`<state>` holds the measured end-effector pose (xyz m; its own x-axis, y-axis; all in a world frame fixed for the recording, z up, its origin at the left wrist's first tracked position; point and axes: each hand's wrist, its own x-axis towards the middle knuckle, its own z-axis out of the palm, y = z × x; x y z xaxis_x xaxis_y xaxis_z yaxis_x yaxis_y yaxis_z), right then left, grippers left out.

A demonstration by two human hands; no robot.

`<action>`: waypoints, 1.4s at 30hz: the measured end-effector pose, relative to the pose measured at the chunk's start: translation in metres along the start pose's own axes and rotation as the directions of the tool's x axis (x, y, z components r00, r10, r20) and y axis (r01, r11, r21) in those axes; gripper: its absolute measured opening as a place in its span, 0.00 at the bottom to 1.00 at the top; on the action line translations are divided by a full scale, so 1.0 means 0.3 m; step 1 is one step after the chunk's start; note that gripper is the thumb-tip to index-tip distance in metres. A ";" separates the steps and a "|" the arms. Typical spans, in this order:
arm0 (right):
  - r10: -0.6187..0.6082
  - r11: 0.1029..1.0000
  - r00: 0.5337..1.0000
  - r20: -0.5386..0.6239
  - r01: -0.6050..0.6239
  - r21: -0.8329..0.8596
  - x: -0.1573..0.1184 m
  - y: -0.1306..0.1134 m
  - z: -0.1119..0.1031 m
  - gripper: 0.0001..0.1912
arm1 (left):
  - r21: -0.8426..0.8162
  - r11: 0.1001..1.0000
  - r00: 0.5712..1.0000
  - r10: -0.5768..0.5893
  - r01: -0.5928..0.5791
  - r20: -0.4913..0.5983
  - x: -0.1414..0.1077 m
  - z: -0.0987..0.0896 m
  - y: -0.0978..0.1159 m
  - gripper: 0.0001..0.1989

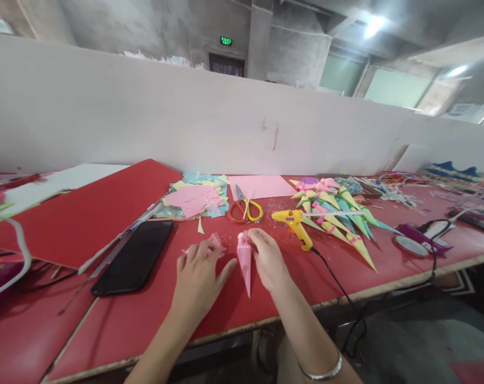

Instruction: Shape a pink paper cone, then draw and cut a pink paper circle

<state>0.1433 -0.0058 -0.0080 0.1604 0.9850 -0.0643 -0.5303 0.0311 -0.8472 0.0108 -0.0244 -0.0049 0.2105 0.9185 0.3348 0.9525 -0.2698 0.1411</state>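
A small pink paper cone (245,266) lies on the red table with its tip toward me and small pink balls around its wide end. My right hand (268,257) pinches at that ball-trimmed end, its fingertips partly covering what they grip. To the left, my left hand (199,274) is spread with its thumb apart, its fingers over a clear plastic bag (216,241) with pink bits. Just beyond both hands are scissors (245,209) with red and yellow handles. A yellow glue gun (295,224) with a glue stick rests right of my right hand.
Finished-looking yellow, blue and pink cones (341,213) are heaped at the right. Pink paper pieces (196,200) and a pink sheet (261,186) lie at the back. A black phone (135,258) and a red board (93,208) occupy the left. The gun's cord (335,277) hangs over the front edge.
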 end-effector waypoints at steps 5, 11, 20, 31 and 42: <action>0.049 0.988 0.999 0.012 -0.050 0.143 -0.017 0.017 0.032 0.09 | -0.050 0.998 0.995 0.033 -0.028 0.098 -0.003 0.020 0.021 0.18; 0.046 0.963 0.999 -0.018 -0.040 0.266 -0.030 -0.003 0.046 0.06 | -0.223 0.973 0.992 -0.038 0.063 0.117 0.003 0.029 -0.003 0.23; 0.015 0.944 0.994 0.108 -0.050 0.327 -0.051 -0.022 0.062 0.05 | -0.583 0.790 0.981 -0.120 0.189 0.154 -0.004 0.013 0.007 0.19; -0.050 0.979 0.992 0.115 0.026 0.201 -0.040 -0.028 0.038 0.10 | -0.805 0.572 0.982 -0.178 0.158 0.066 0.015 0.011 0.000 0.20; -0.008 0.950 0.993 0.120 -0.030 0.310 -0.033 -0.012 0.037 0.11 | -0.791 0.589 0.981 -0.184 0.165 0.068 0.019 -0.003 -0.022 0.21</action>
<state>0.1343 -0.0138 0.0015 0.0632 0.9980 0.0062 -0.7670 0.0525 -0.6395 0.0056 -0.0176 -0.0030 0.0463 0.9698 0.2393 0.4217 -0.2361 0.8754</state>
